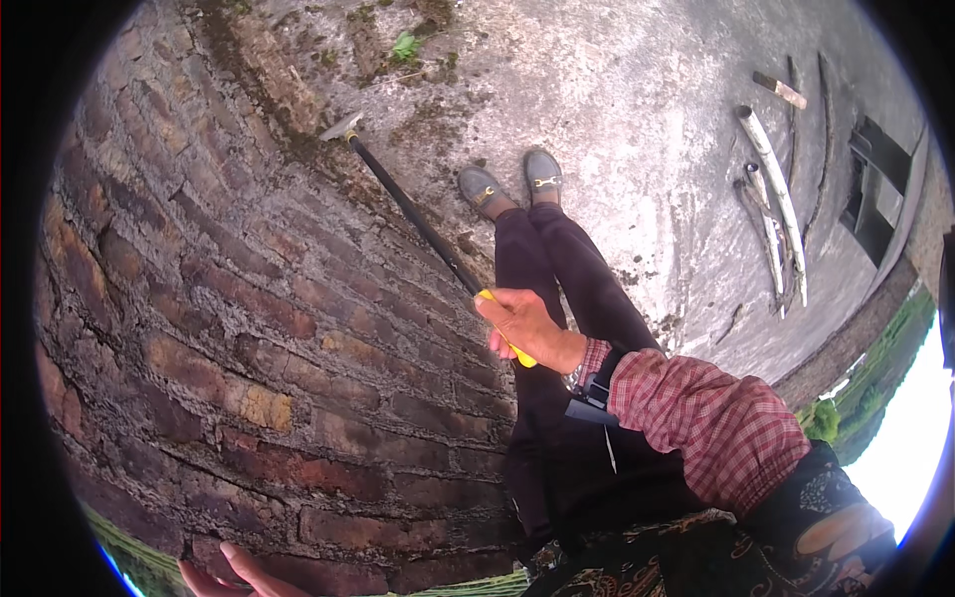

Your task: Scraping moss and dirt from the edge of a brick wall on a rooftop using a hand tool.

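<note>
My right hand (528,327) is closed around the yellow grip (524,357) of a long-handled tool with a black shaft (418,220). The shaft slants away to the upper left. Its flat metal blade (342,127), which looks like a hoe or scraper head, rests by the mossy foot of the brick wall (283,388). At the bottom left edge my left hand (250,574) shows only in part, with fingers apart, by the wall; whether it touches the bricks I cannot tell. Nothing is seen in it.
My two shoes (543,173) stand on the stained concrete floor (634,112). Several sticks and pale branches (780,186) lie to the right, with a short wood piece (780,89) near them. Beyond are dark flat pieces (880,160) and a raised edge. A green plant (406,46) grows ahead.
</note>
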`<state>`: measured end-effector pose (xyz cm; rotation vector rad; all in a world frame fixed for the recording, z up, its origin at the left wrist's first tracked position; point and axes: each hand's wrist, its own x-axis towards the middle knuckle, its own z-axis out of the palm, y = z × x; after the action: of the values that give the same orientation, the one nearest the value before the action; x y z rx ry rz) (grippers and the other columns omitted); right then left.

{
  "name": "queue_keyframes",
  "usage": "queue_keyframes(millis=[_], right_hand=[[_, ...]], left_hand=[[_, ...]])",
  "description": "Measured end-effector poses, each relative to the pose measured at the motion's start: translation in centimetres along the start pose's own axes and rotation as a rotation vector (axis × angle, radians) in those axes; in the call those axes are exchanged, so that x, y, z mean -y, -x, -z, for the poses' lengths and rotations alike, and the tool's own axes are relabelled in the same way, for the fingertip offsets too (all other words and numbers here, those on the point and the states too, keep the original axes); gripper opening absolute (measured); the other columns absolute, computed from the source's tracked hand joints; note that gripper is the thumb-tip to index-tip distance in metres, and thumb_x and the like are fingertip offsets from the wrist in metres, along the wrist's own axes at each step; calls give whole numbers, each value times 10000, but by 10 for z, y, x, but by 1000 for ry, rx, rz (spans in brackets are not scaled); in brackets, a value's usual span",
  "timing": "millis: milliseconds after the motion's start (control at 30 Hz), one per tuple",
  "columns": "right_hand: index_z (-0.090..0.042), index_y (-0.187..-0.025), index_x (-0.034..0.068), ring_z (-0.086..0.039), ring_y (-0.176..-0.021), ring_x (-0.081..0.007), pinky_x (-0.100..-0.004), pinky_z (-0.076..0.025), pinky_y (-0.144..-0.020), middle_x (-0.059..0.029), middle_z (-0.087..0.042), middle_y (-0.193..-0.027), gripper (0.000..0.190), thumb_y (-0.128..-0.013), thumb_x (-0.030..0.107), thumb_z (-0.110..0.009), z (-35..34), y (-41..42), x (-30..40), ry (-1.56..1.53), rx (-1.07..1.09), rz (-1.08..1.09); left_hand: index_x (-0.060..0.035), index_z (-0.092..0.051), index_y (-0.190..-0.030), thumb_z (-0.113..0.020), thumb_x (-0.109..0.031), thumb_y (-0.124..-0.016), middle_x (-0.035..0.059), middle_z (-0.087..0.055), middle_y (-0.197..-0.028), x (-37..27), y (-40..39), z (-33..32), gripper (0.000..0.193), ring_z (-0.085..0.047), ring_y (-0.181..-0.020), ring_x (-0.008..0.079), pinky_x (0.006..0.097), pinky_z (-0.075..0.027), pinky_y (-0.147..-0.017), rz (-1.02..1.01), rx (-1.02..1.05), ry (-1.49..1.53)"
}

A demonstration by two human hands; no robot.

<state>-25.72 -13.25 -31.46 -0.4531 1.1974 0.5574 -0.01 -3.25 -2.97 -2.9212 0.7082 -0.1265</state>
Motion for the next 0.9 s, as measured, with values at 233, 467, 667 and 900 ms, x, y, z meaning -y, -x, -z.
queue_keyframes(millis=[233,467,667,900], right_hand=[[-602,-978,45,-577,-454,-221,-349,-464,-464,-161,-573,-611,287,-886,316,-583,29,-20,-19,607,-315,575],[-555,-930,27,-560,-493,-141,-261,-461,-444,-138,-614,-662,394,-942,418,-505,-17,8,16,-273,184,-88],[-500,-1133,46,-521,-580,-118,-241,-445,-504,-129,-614,-777,439,-954,446,-477,-16,11,30,-634,419,-174],[-513,-1137,41,-508,-517,-115,-251,-419,-458,-123,-620,-726,475,-943,474,-480,-4,51,38,-292,295,-162]], left_hand=[[4,-446,-1131,-655,-510,-821,154,-459,-1051,4,1,-3,636,-517,-893,247,418,-493,-750,-11,-5,59],[10,-439,-1134,-669,-507,-810,150,-462,-1056,5,2,-2,652,-519,-907,260,436,-497,-765,13,7,67],[19,-437,-1144,-666,-527,-801,173,-463,-1085,5,3,0,684,-529,-968,289,454,-512,-819,5,-15,-4],[23,-438,-1148,-650,-543,-808,187,-445,-1113,1,1,1,694,-524,-968,303,465,-489,-829,8,5,-21]])
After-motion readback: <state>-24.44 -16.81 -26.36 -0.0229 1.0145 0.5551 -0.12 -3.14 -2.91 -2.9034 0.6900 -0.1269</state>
